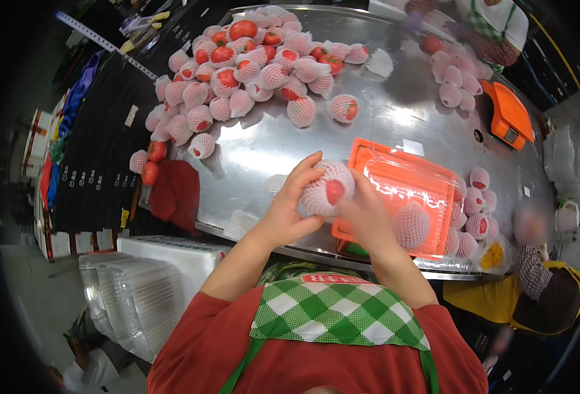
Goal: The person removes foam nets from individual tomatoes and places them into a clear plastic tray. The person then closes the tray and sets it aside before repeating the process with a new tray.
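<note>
A tomato in a white foam net (328, 188) is between my two hands above the near edge of the metal table. My left hand (292, 209) grips it from the left, thumb low and fingers curled over its upper side. My right hand (367, 209), smeared by motion, closes against its right side; some of its fingers are hidden. Red skin shows through an opening in the net. Just right of my hands lies an orange tray (405, 157) with a clear plastic container (428, 180) in it. One netted tomato (411, 224) sits in that container.
A big pile of tomatoes (237, 72), mostly netted, covers the far left. More netted tomatoes (477, 203) lie right of the tray. An orange scale (508, 117) stands at the right edge, a red cloth (175, 197) at the left. Another person (493, 29) works across the table.
</note>
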Available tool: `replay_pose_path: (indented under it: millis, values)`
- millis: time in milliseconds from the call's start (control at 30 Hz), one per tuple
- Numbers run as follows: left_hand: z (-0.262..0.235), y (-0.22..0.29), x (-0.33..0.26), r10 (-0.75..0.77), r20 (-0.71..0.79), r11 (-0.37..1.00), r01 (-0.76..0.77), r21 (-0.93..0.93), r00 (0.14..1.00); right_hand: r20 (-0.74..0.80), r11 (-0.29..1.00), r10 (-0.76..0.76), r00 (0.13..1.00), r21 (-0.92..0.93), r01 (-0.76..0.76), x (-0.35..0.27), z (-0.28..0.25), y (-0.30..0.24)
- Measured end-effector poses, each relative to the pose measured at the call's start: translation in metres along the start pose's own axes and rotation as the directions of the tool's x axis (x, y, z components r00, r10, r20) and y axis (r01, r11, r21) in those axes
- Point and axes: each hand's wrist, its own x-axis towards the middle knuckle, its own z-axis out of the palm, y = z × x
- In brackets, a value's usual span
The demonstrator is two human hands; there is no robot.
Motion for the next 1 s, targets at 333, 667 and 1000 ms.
replay_pose_path:
  millis: [333,667,1000]
  values:
    - [0.106,-0.002,0.020,-0.234,-0.122,0.897,0.166,-0.410,0.964,-0.109,0.605,-0.586,0.803,-0.719,0.343,-0.061,-0.064,-0.008]
    - [0.120,0.001,0.019,-0.207,-0.051,0.929,0.180,-0.322,0.977,-0.048,0.354,-0.653,0.756,-0.902,0.248,-0.088,-0.077,-0.022]
    - [0.126,-0.004,0.016,-0.309,0.310,0.291,0.399,-0.869,0.899,-0.282,0.993,-0.098,0.954,-0.086,0.076,-0.079,-0.098,-0.028]
